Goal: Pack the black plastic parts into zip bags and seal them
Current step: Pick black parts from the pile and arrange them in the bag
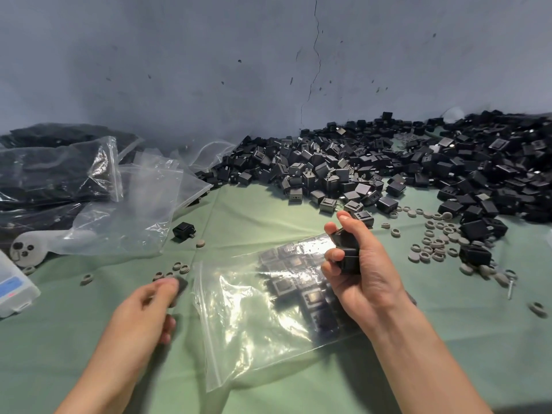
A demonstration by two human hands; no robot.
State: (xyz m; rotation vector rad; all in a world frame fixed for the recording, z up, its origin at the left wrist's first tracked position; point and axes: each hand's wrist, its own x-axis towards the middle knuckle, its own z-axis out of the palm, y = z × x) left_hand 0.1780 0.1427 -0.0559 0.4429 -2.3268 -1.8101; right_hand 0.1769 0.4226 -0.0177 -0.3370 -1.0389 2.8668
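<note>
A clear zip bag [254,330] lies on the green cloth in the middle, its zip edge at the left, with several black plastic parts [286,282] in rows inside. My right hand [358,270] is above the bag's right side and grips a few black parts [348,255] in its curled fingers. My left hand [149,309] is left of the bag, blurred, and pinches one black part [180,286] at its fingertips. A big heap of black parts [403,168] fills the back right. One loose black part [183,231] lies left of centre.
Empty clear bags [134,198] and filled bags of black parts [44,180] lie at the left. Grey rubber rings [436,240] are scattered at the right and near my left hand. A white box [12,285] sits at the left edge. A grey wall stands behind.
</note>
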